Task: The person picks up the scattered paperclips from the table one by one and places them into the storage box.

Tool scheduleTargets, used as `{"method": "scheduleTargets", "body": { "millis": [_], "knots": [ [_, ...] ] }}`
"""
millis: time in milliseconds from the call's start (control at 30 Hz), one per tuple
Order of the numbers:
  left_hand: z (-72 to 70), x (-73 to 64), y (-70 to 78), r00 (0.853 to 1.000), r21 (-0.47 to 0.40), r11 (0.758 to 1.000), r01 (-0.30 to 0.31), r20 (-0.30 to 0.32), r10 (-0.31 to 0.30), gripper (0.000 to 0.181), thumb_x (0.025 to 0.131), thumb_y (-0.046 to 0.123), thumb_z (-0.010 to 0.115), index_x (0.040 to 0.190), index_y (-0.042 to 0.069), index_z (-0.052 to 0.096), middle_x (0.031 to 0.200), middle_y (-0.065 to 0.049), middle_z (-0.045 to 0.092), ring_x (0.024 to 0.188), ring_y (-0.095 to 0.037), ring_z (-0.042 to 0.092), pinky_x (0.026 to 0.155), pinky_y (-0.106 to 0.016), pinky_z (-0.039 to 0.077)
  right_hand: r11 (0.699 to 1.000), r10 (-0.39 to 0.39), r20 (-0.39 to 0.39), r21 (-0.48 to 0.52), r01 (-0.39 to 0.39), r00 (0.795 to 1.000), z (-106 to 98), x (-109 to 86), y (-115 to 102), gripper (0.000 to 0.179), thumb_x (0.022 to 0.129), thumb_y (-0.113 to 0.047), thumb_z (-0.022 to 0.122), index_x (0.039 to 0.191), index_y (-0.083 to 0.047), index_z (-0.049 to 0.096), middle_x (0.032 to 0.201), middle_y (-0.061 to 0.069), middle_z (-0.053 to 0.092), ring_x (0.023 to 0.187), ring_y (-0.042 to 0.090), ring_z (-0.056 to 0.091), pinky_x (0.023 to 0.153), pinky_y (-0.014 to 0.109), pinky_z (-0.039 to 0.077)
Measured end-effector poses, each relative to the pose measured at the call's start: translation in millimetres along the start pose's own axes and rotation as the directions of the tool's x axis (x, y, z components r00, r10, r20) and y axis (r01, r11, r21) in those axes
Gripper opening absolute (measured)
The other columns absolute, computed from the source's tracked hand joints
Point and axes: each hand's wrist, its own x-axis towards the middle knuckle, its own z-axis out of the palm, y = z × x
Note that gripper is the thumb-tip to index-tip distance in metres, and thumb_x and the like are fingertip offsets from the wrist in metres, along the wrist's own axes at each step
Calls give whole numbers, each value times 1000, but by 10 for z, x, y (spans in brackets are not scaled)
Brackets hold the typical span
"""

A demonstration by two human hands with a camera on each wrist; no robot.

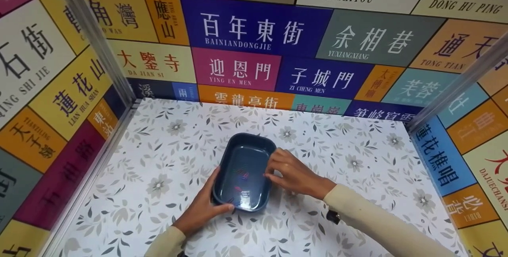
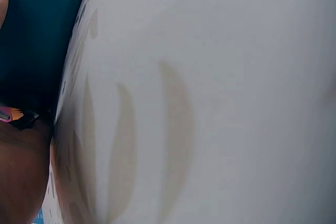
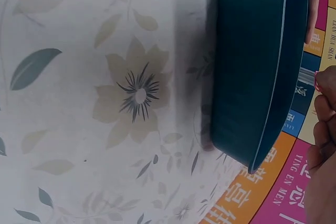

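A dark blue-green rectangular dish (image 1: 251,139) with rounded corners sits on the patterned tabletop. Several tiny thin pieces, among them a blue-purple piece (image 1: 243,176) and a red piece (image 1: 238,188), lie on its bottom. My left hand (image 1: 204,211) holds the dish at its near left corner, thumb over the rim and fingers along the outer wall. Over the right rim, my right hand (image 1: 291,171) has its fingers curled. In the right wrist view, its thumb and forefinger pinch a small thin red piece (image 3: 317,81); its exact kind I cannot tell.
The white tabletop (image 1: 158,150) carries a grey leaf and flower print. Upright panels with coloured street-name signs (image 1: 258,31) enclose it at the back and both sides. Clear corner strips (image 1: 93,39) join the panels.
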Motion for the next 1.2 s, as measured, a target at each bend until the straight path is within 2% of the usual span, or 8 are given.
{"method": "scheduleTargets", "body": {
  "millis": [333,567,967,1200],
  "knots": [
    [-6,5,-19,1000,-20,1000,-11,4,11,127,87,32,96,180,22,10,185,-3,13,169,-30,13,135,-57,13,999,-23,43,-22,23,999,51,221,61,7,100,-15,82,97,-9,80,95,2,67,92,22,54,82,41,49],
    [-2,1,-1,1000,-24,1000,-14,-2,14,130,85,33,98,180,23,10,184,-3,15,169,-30,16,135,-57,13,999,-18,67,-44,21,998,92,392,74,5,99,-15,83,98,-11,80,96,3,67,94,25,56,83,42,50],
    [-1,20,0,999,-21,999,-34,-1,34,128,86,30,97,180,24,10,184,1,15,168,-26,16,135,-53,13,999,-11,68,-52,15,998,251,480,108,8,94,-15,85,96,-10,79,98,4,68,98,27,57,87,46,51],
    [-3,-5,6,1000,-30,999,-18,3,18,128,86,30,97,180,24,10,184,-2,16,168,-26,16,135,-52,13,1000,-8,68,-9,8,998,340,535,116,5,95,-12,83,97,-10,80,96,4,68,94,26,56,82,44,49]
  ]
}}
